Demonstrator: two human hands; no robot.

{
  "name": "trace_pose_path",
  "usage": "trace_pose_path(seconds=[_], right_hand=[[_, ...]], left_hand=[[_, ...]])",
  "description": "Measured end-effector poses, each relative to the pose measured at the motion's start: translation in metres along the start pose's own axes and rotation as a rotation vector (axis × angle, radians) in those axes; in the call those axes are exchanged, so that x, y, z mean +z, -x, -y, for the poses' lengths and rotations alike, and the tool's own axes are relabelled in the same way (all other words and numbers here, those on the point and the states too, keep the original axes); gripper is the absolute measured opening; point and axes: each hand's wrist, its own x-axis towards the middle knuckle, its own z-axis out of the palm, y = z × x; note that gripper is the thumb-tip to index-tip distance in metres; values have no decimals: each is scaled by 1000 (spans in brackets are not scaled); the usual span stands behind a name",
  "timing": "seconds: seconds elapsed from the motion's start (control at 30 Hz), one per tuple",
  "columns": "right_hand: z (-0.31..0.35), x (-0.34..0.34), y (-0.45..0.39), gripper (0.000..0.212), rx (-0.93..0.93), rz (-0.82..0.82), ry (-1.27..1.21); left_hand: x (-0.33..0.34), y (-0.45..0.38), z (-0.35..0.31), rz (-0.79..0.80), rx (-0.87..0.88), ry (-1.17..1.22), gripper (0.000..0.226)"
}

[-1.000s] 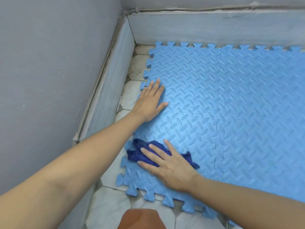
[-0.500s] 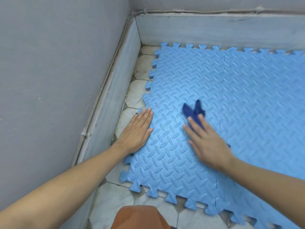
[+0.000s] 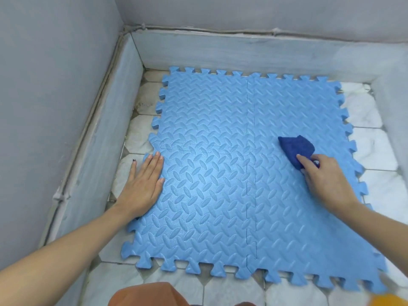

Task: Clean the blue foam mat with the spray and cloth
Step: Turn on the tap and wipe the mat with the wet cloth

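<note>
Four interlocked tiles make up the blue foam mat, which lies in a floor corner hemmed by grey walls, and I take it as my landmark. My left hand lies flat and open on the mat's left edge, fingers together, gripping nothing; half a second ago it sat much the same, a touch nearer the corner. My right hand is closed around the dark blue cloth, pressing it onto the mat near its right edge. A second ago that cloth was at the near left corner, then mid-mat, so I judge one wiping sweep has crossed the surface. No spray bottle shows clearly; a yellow blur sits off the mat's near right corner.
</note>
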Motion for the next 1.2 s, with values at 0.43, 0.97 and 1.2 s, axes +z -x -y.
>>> trace_pose_path(seconds=[0.43, 0.97, 1.2], right_hand=[[62, 17, 12, 35, -53, -157, -164], [58, 40, -45, 60, -56, -209, -266], [-50, 27, -88, 76, 280, -65, -163]], left_hand=[[-11, -107, -105, -39, 191, 66, 73], [-6, -116, -104, -49, 166, 109, 68], [-10, -115, -104, -34, 171, 126, 68]])
